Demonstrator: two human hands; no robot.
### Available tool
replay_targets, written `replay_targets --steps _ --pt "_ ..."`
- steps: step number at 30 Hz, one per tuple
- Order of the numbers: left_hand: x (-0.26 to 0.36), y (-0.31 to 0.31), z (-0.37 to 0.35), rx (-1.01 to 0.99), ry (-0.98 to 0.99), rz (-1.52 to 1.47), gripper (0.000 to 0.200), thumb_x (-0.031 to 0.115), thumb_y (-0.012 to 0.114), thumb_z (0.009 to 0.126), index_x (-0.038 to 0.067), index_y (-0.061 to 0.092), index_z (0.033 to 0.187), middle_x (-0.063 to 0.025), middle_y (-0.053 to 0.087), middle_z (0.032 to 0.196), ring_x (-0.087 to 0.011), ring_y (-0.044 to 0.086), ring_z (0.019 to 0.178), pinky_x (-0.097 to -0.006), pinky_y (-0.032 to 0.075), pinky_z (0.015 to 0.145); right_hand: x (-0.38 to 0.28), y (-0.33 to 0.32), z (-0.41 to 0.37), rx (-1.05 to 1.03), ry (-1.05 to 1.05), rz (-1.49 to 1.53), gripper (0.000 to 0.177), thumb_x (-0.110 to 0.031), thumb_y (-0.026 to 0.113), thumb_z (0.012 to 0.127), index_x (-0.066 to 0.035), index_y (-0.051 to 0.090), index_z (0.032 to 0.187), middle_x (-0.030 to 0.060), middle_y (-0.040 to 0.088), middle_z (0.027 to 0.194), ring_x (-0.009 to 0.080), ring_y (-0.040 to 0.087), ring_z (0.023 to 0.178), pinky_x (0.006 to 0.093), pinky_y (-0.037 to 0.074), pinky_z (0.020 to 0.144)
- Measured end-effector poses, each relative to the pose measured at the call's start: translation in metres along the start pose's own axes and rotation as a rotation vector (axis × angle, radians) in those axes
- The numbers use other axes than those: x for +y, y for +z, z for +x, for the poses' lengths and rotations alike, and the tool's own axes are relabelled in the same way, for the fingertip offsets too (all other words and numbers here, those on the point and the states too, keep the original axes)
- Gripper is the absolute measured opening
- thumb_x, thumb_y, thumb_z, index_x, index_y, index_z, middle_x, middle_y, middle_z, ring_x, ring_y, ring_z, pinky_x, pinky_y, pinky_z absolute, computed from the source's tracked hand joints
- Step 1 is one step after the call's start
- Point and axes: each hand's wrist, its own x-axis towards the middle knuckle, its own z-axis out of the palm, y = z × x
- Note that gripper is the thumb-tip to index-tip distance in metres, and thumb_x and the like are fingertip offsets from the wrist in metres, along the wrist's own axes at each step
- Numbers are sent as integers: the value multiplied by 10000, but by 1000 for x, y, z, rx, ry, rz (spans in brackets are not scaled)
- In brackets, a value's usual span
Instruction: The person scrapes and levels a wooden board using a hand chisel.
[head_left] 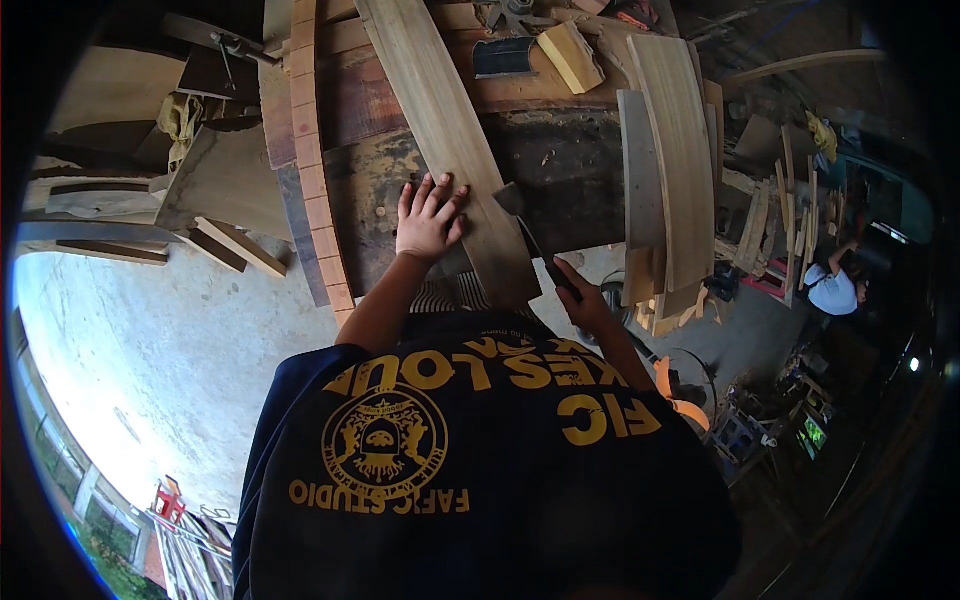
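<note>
A long pale wooden board [445, 120] slants across the dark workbench [565, 180], its near end at my waist. My left hand [430, 222] lies on the board's left edge with its fingers spread. On the other side my right hand [583, 298] is closed around the dark handle of a hammer [509, 199]. The hammer's head rests over the board's right edge, with its thin shaft slanting back toward me.
Long boards [675, 150] are stacked on the bench's right side. A marked wooden strip [308, 130] runs along its left. At the back lie a wood offcut [571, 58] and a dark curved piece [504, 58]. A person [835, 288] is at the far right.
</note>
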Motion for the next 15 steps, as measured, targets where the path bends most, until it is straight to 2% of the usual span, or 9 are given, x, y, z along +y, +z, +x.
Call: replay_targets --steps 2,5,7,8,10,14,15 --pt "1 -1 0 -6 -4 8 525 396 583 825 322 502 1338 -39 431 1442 -287 399 1328 -535 213 1117 -8 -1 16 8 -34 0 521 -115 537 939 -166 399 1438 166 549 1338 269 544 1224 326 422 988" --pt "1 -2 0 -14 -8 1 532 399 580 826 325 495 1346 -41 428 1444 -286 393 1334 -536 210 1118 -18 0 31 -34 49 63 522 -114 537 940 -170 398 1440 162 546 1344 260 539 1228 323 421 986" --pt "0 -3 1 -21 -2 -2 548 389 588 826 320 483 1359 -58 425 1442 -287 384 1340 -536 205 1121 -11 1 28 32 -102 13 521 -117 537 944 -172 396 1442 155 546 1346 256 534 1233 317 423 980" --pt "0 -4 0 -27 3 -8 564 380 596 825 314 472 1372 -75 422 1440 -287 374 1347 -536 199 1123 -9 -1 23 31 -102 15 521 -117 537 944 -172 396 1442 155 546 1346 256 534 1233 317 423 980" --pt "0 -2 -1 -30 5 -1 567 380 597 823 314 470 1373 -74 421 1440 -287 375 1347 -536 198 1124 -5 -6 10 -18 0 66 517 -121 538 947 -168 396 1442 153 534 1361 258 528 1240 320 415 993" --pt "1 -3 0 -26 -1 -1 566 378 597 824 314 471 1372 -72 425 1437 -286 376 1347 -532 196 1126 -3 -4 10 -35 73 70 514 -125 542 948 -165 398 1440 153 530 1365 256 533 1234 322 414 995" --pt "1 -3 1 -27 -2 -2 566 378 597 824 314 471 1372 -72 425 1437 -286 376 1347 -532 196 1126 -5 3 19 13 -27 57 514 -123 543 948 -159 397 1440 154 530 1365 254 538 1227 322 418 991"
